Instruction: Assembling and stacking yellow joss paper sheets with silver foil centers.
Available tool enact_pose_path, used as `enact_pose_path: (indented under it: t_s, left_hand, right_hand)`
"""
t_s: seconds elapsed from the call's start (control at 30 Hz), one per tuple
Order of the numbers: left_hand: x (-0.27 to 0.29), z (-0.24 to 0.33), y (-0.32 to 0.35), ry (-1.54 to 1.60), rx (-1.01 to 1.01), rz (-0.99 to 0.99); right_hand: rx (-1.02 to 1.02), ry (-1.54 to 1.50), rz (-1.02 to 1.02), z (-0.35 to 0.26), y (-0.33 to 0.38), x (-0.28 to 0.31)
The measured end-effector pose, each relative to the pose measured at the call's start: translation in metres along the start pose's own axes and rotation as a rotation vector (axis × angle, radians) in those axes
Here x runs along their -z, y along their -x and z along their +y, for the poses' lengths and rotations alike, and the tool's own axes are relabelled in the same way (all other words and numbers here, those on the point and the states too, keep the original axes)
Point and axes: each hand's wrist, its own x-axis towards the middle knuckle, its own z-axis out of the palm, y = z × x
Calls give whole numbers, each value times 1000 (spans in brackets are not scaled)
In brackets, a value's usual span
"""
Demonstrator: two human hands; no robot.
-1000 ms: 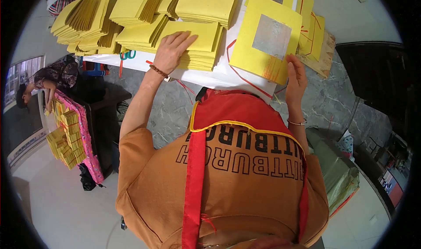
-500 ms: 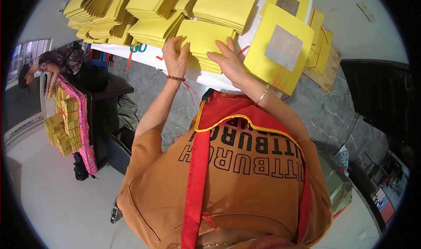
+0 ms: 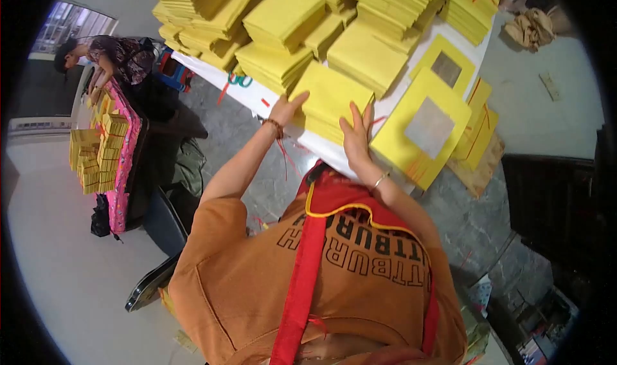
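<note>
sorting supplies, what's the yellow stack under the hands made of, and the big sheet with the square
Yellow stack: looks like thin matte paper, layered edges showing. Big sheet: also matte yellow paper, its grey square seemingly dull foil, though that is uncertain. Left hand and right hand rest on the stack.

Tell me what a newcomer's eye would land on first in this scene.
First, the mass of yellow paper stacks covering the white table across the top of the view. Next, the left hand and right hand, both pressed on the nearest yellow stack at the table's front edge, with a yellow sheet with a grey square just to its right. At far left, another person bends over stacks on a pink board.
</note>
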Motion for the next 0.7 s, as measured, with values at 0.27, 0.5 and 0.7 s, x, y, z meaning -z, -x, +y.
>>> enact_pose_path:
  t_s: [0.27, 0.5, 0.7]
  left_hand:
    - [22, 31, 53, 73, 288, -259]
    - [25, 13, 57, 357, 242, -392]
    - [26, -22, 56, 486, 59, -497]
  right_hand:
    - [33, -79, -45, -4, 26, 8]
    - [163, -13, -17, 21, 36, 3]
    - [-6, -720, -188, 9, 40, 8]
